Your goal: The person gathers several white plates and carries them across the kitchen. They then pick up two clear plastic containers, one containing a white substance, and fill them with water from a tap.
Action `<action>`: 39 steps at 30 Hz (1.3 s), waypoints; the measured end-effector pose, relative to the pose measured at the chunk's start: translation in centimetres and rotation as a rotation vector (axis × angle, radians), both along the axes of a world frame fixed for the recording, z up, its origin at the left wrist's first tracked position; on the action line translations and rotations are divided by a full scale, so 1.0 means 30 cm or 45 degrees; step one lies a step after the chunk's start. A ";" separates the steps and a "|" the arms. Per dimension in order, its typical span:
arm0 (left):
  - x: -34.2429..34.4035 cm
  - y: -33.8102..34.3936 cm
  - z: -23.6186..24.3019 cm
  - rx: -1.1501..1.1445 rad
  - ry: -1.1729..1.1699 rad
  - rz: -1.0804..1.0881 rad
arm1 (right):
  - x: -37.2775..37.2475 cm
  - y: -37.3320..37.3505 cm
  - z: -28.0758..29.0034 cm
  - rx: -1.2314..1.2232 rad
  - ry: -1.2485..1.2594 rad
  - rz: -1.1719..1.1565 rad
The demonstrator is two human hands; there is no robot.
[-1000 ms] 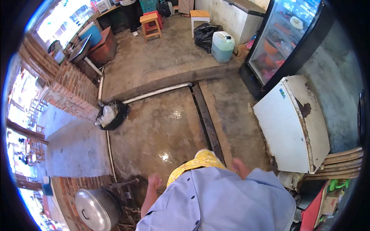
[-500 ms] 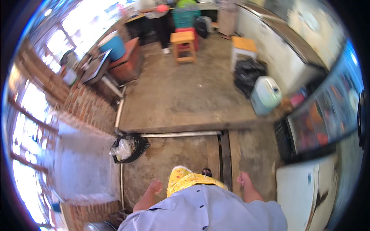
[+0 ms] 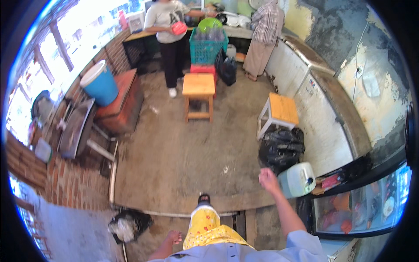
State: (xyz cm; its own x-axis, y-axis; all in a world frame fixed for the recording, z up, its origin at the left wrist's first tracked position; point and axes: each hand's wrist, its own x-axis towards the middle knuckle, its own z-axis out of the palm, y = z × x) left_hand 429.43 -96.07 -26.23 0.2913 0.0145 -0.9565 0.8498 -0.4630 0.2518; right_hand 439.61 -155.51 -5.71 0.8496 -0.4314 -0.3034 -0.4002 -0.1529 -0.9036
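Note:
My right hand [image 3: 267,179] is stretched forward over the floor, its fingers curled with nothing seen in them. It is nearest to a whitish jerrycan [image 3: 297,180] with a dark cap and a black plastic bag [image 3: 283,148], apart from both. Low by my side hangs my left hand [image 3: 174,237], also curled and holding nothing visible. One sandaled foot [image 3: 204,199] shows on the raised floor edge, below yellow patterned clothing [image 3: 205,220]. A black bag with pale plastic [image 3: 124,227] lies on the lower floor to the left.
Ahead stand a wooden stool [image 3: 198,85], another stool [image 3: 283,109] and a teal crate [image 3: 208,48]. One person [image 3: 166,26] holds something red; another [image 3: 264,26] stands at the counter. A blue bucket [image 3: 102,87] rests on a reddish box [image 3: 126,105]. A glass-fronted display case [image 3: 349,209] is at right.
I have moved forward to the step, and one foot is now up at its edge. My right hand has swung forward; my left stays low. The stools and people appear nearer.

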 end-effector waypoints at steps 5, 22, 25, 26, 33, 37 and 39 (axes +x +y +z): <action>0.683 -0.250 0.472 -0.126 -0.289 0.257 | -0.338 -0.141 -0.098 0.316 0.843 -0.338; 1.761 -0.945 0.598 0.070 -0.391 -0.376 | 0.115 -0.645 -0.169 0.904 0.941 -1.184; 1.881 -1.115 0.621 0.041 -0.660 -0.823 | 0.618 -1.007 -0.148 0.909 0.598 -1.222; 1.919 -1.171 0.661 0.048 -0.567 -0.826 | 0.791 -1.119 -0.091 0.773 0.594 -1.151; 2.489 -1.655 0.728 -0.166 -0.456 0.279 | 1.885 -1.602 0.197 0.446 0.271 -0.614; 2.874 -1.923 0.795 -0.226 -0.626 0.323 | 2.165 -1.749 0.142 0.299 0.289 -0.573; 3.090 -2.060 0.846 -0.229 -0.737 0.247 | 2.189 -1.831 0.081 0.317 0.521 -0.506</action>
State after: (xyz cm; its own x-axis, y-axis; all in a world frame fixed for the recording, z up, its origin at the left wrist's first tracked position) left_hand 522.13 -157.88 -0.86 0.7699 -0.0273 -0.6376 0.6172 -0.2220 0.7548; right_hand 505.29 -210.43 -3.29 0.4320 -0.5653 -0.7027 -0.7049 0.2744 -0.6540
